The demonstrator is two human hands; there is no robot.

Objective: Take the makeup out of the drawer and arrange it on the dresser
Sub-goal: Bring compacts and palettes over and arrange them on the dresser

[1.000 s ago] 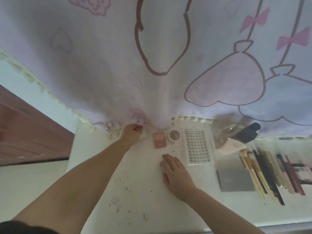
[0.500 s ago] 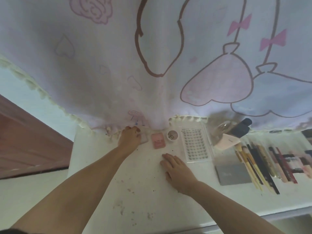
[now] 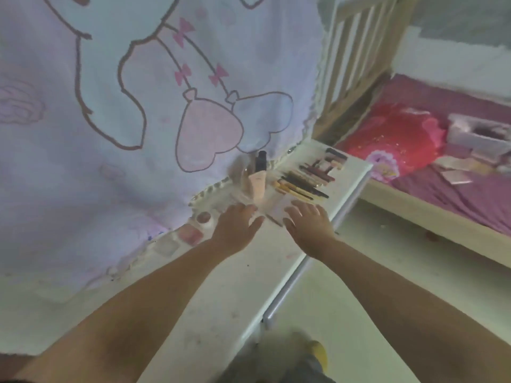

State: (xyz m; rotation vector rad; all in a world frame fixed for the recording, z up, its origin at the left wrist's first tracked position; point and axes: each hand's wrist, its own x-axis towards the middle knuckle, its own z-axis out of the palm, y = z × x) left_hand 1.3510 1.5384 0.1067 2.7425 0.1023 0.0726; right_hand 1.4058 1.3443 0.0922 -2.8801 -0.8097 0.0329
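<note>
On the white dresser top (image 3: 240,275) makeup lies in a row along the curtain. My left hand (image 3: 237,228) reaches forward with fingers spread, over a clear sheet (image 3: 262,205) that is blurred. My right hand (image 3: 309,225) hovers flat beside it, fingers straight, holding nothing. Left of my hands lie a round pot (image 3: 204,217), a pink compact (image 3: 190,234) and a pale square compact (image 3: 166,246). Beyond my hands stand a peach tube (image 3: 257,184) and a dark bottle (image 3: 260,161). Brushes and pencils (image 3: 302,186) lie side by side further right.
A pale curtain with a cartoon print (image 3: 154,106) hangs against the dresser's back edge. To the right stand a wooden bed frame (image 3: 351,59), a purple mattress (image 3: 456,189) with a red pillow (image 3: 398,134) and a white box (image 3: 481,134). Pale floor (image 3: 359,299) lies below the dresser edge.
The view has swung right, bringing the bed into sight. My left hand has left the pale compact by the curtain and moved right; both hands now sit over the clear sheet area.
</note>
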